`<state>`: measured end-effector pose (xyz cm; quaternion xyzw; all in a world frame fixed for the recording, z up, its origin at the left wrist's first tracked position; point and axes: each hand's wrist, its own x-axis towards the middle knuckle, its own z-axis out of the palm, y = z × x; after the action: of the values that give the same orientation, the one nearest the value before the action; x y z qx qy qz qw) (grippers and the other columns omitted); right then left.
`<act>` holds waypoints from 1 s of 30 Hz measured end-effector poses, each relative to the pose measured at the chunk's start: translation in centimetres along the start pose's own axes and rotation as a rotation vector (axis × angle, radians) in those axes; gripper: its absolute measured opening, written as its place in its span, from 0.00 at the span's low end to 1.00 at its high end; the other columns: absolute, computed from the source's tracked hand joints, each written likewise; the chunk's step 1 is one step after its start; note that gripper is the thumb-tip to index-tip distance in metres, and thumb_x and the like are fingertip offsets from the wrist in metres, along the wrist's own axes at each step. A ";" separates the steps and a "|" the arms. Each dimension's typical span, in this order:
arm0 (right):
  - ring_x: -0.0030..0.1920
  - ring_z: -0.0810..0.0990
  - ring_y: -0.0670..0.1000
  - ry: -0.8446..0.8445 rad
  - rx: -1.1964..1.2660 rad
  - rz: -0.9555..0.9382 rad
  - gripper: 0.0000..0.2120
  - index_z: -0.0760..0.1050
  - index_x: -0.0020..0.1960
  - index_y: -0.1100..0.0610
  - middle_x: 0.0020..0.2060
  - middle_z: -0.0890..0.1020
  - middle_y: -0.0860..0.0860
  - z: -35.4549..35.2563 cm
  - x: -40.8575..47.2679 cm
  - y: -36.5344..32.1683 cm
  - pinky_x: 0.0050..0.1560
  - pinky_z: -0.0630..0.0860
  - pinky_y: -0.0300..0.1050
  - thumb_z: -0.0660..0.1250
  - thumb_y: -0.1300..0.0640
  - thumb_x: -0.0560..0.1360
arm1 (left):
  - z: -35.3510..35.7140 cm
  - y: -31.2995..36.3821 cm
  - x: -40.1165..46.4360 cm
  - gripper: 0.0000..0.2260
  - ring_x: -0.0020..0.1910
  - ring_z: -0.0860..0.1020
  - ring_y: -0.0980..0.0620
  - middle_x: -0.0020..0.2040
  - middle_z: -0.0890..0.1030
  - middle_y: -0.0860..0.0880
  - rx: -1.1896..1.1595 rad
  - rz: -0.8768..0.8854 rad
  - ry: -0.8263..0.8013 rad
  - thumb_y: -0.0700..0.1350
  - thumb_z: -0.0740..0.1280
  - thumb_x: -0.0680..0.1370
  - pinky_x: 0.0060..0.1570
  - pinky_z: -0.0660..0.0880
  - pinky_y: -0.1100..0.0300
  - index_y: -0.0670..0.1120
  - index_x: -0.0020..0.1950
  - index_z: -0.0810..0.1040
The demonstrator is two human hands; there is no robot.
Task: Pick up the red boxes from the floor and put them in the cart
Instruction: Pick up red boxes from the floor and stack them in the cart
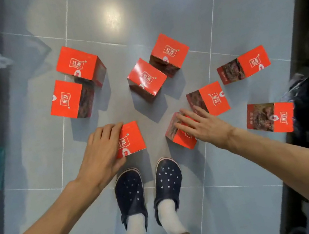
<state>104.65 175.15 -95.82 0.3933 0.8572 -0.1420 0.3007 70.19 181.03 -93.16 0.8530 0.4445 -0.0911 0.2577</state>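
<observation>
Two dark blue rubber clogs with holes [151,190] and white socks are seen nearest, on the grey tiled floor [233,201]. Just past them, the left hand [102,151] is laid over a red cardboard box with white writing [131,138], fingers curled on its edge. The right hand [201,125] is spread flat on a second red cardboard box [181,137], fingers loose, nothing gripped. Seven more red cardboard boxes [146,78] are scattered farther out on the floor.
</observation>
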 end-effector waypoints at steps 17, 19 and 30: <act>0.51 0.76 0.56 0.255 0.565 0.467 0.34 0.67 0.65 0.54 0.53 0.75 0.52 -17.4 -9.2 2.2 0.46 0.76 0.52 0.73 0.42 0.64 | -16.4 2.8 -3.9 0.34 0.59 0.71 0.46 0.62 0.74 0.49 -0.122 -0.058 0.092 0.52 0.75 0.67 0.55 0.70 0.50 0.49 0.69 0.65; 0.50 0.77 0.56 0.311 0.586 0.497 0.34 0.67 0.64 0.53 0.51 0.75 0.51 -24.1 -12.6 3.3 0.45 0.76 0.51 0.74 0.42 0.64 | -22.9 4.4 -4.8 0.34 0.58 0.71 0.46 0.62 0.74 0.49 -0.119 -0.064 0.133 0.53 0.74 0.67 0.54 0.71 0.50 0.50 0.70 0.65; 0.53 0.77 0.53 0.635 0.578 0.511 0.40 0.67 0.67 0.50 0.51 0.74 0.47 -62.6 -33.1 4.1 0.50 0.75 0.48 0.70 0.32 0.61 | -60.1 14.0 -17.3 0.38 0.55 0.70 0.48 0.57 0.73 0.54 -0.066 -0.021 0.458 0.73 0.64 0.65 0.54 0.70 0.50 0.53 0.69 0.66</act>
<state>99.36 188.42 -26.33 0.6817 0.7084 -0.1686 -0.0713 66.88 193.36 -30.34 0.8380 0.5028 0.1169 0.1767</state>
